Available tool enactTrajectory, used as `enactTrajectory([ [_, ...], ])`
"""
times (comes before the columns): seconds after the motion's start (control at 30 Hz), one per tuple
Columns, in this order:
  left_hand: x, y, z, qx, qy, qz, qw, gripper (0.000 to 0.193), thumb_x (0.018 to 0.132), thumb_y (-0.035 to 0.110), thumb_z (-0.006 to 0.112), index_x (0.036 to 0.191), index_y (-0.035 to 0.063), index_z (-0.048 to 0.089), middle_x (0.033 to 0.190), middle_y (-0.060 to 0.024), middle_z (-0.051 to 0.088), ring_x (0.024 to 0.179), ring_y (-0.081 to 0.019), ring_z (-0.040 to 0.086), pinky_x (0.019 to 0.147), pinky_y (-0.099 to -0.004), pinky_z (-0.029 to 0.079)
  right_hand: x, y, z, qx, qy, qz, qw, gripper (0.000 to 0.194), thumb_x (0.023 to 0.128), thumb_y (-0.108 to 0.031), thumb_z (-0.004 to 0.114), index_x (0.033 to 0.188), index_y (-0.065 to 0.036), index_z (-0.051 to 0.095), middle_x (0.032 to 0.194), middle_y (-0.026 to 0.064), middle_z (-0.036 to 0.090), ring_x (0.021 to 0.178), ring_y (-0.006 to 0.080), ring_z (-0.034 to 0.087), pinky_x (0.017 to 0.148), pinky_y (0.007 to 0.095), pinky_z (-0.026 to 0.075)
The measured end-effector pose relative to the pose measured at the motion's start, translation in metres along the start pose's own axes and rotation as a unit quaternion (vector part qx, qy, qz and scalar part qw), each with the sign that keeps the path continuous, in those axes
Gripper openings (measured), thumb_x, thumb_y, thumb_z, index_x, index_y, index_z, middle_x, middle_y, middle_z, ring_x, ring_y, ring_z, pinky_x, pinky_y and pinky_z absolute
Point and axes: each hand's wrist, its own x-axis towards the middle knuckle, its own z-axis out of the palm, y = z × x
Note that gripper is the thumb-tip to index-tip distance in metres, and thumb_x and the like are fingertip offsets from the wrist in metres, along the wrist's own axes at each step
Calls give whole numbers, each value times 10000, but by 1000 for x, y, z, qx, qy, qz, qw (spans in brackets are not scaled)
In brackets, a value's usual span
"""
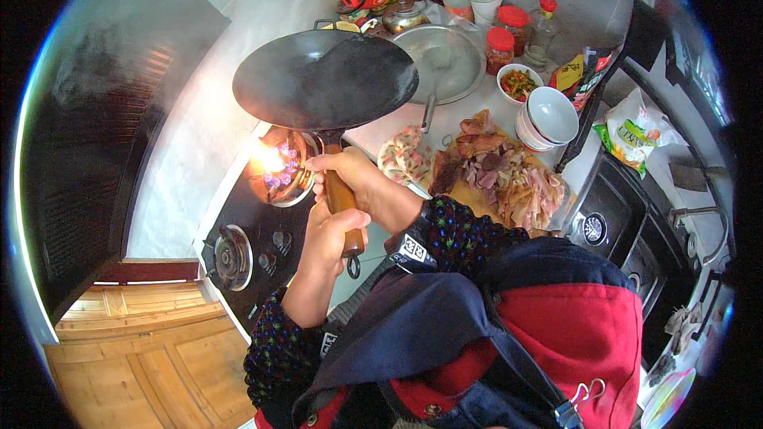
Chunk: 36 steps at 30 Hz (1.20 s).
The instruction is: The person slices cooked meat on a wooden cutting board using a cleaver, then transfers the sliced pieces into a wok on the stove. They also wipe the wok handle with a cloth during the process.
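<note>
Both my hands grip the wooden handle point(344, 196) of a dark wok point(322, 83). My right hand point(363, 185) wraps it nearer the pan, and my left hand point(331, 235) holds it near the hanging loop at its end. The wok appears raised and tilted beside the lit gas burner point(285, 167), whose flame shows orange and violet. Haze hangs around the wok, and its inside looks dark with no food visible. To the right, sliced meat point(512, 182) and larger meat chunks lie on a wooden cutting board point(468, 195).
A second burner point(229, 258) stands nearer on the black hob. Behind are a metal lid or pan point(444, 62), red-lidded jars point(499, 47), a bowl of cut peppers point(518, 83) and stacked white bowls point(551, 116). Chopped pale pieces point(403, 155) sit by the board. A dark sink point(602, 220) lies right.
</note>
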Motion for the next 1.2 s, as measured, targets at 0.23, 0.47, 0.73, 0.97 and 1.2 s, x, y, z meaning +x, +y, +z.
enactTrajectory([
  [0.23,-1,7,6,-2,-10,15,1000,316,657,107,623,918,-8,488,647,-54,515,440,-154,510,413,-267,448,-7,-6,1,-84,18,-74,994,197,709,-60,657,807,98,591,722,156,603,598,224,594,537,354,470],
  [0.47,-4,7,11,-4,-16,29,999,383,656,78,613,993,-5,452,686,-56,514,447,-144,508,406,-253,450,-15,-14,5,-92,0,-73,993,183,715,-35,633,809,112,577,708,141,583,596,220,579,541,354,464],
  [0.73,-3,9,19,28,-3,45,999,399,656,70,609,1016,7,448,694,-56,515,470,-143,507,423,-259,453,-23,-22,6,-59,-55,-129,988,89,749,-67,595,725,9,555,647,88,545,547,178,530,526,297,446],
  [0.97,-1,8,20,44,3,54,998,331,664,68,598,963,13,467,661,-54,509,476,-142,504,435,-260,444,-22,-22,1,-17,-94,-97,991,88,755,-59,584,779,19,551,665,82,541,557,166,528,526,283,451],
  [1.2,6,2,17,64,4,58,996,311,659,69,592,943,19,474,659,-46,511,478,-141,497,431,-250,420,-15,-16,-6,21,-83,-78,993,78,760,-56,573,772,17,550,655,77,538,552,159,525,526,279,456],
])
